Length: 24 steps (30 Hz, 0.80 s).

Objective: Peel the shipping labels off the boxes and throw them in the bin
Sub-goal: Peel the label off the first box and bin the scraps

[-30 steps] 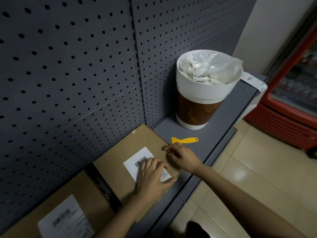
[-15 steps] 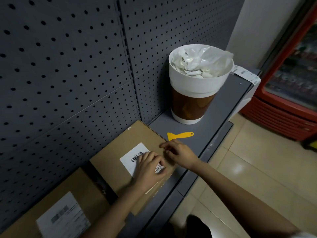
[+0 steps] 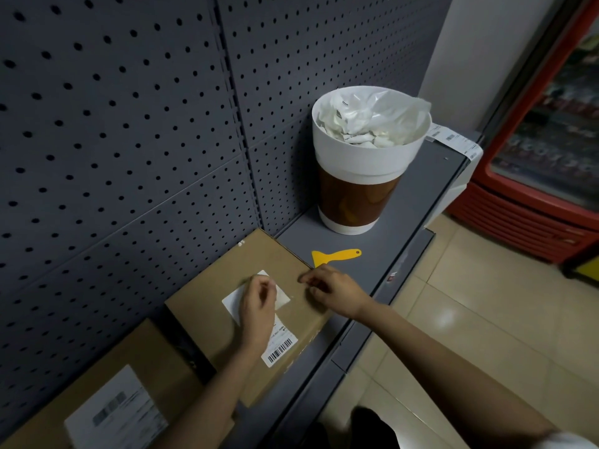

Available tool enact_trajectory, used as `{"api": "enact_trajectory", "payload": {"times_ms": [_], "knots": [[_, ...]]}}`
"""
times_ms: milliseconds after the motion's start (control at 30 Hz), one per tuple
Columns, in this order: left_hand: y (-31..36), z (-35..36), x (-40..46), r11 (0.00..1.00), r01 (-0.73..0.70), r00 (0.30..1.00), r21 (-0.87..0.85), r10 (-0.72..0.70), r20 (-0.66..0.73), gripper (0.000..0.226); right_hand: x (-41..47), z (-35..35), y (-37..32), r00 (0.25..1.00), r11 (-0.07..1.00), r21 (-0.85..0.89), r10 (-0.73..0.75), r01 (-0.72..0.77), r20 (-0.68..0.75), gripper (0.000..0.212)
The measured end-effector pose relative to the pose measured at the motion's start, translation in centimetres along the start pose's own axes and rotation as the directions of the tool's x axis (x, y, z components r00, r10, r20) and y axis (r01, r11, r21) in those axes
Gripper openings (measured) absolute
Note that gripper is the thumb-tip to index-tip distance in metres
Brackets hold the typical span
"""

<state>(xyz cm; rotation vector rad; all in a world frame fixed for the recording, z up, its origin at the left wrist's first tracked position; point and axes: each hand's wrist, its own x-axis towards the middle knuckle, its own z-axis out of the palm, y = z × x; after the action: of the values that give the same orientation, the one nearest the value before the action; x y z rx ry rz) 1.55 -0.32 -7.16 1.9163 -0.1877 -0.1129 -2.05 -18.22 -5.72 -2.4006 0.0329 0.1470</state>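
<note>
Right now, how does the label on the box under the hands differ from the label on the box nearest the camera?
The label under the left hand is partly lifted off the middle box; the near label lies flat on the near box.
The lifted label shows a blank patch beneath it; the near label shows only its printed face.
The left hand hides part of the lifted label; the near label is uncovered.
Both are white with barcodes.

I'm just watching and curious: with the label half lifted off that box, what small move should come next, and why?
Probably the left hand should keep pulling the label back until it comes free. Its barcode end is lifted, but white paper beside the hand seems to cling to the box. The right hand rests at the box's edge, steadying it. The bin waits further along the shelf.
</note>
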Motion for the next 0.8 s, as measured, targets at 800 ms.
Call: {"api": "enact_trajectory", "payload": {"times_ms": [800], "knots": [[1.1,-4.0,1.5,0.751,-0.271,0.962,0.602,0.227,0.149,0.028,1.1,-0.8,-0.6,0.992,0.993,-0.105,0.058,-0.046,0.112,0.033]]}}
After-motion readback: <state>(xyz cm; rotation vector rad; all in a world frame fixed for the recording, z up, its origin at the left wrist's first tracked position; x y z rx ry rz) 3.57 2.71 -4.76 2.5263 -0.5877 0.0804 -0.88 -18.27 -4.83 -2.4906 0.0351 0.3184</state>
